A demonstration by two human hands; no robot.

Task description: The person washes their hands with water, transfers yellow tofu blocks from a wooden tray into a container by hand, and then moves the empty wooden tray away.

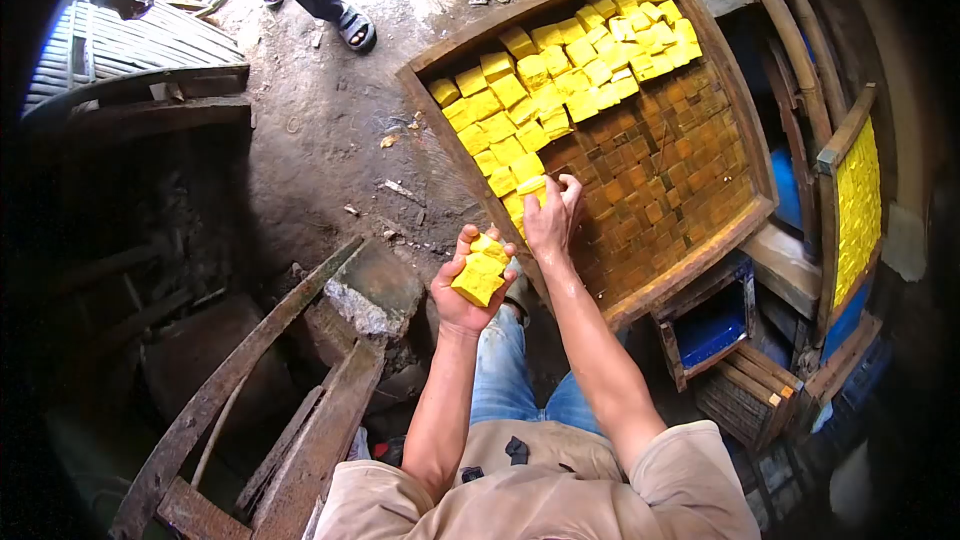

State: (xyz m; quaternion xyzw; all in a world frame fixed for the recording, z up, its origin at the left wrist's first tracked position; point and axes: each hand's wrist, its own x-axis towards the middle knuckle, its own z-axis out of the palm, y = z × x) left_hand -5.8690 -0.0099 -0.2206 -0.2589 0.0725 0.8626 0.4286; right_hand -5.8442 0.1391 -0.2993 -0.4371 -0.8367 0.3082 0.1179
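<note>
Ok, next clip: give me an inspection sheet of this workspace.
Surface: wooden tray, tilted, slatted base bare at the near half.
Job's things: yellow blocks packed across the tray's far half.
Clutter: planks, stone, debris on the dirt floor.
Grippers: left hand holds stacked blocks; right hand on a block at the row's edge.
Cables: nothing seen.
Surroundings: second tray of yellow at right; another person's sandalled foot.

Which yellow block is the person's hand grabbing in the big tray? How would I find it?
Find the big wooden tray with the woven bottom. Yellow blocks fill its far part and run down the left wall. At the near end of that line, the right hand pinches one yellow block, the only tray block with fingers on it.
</note>
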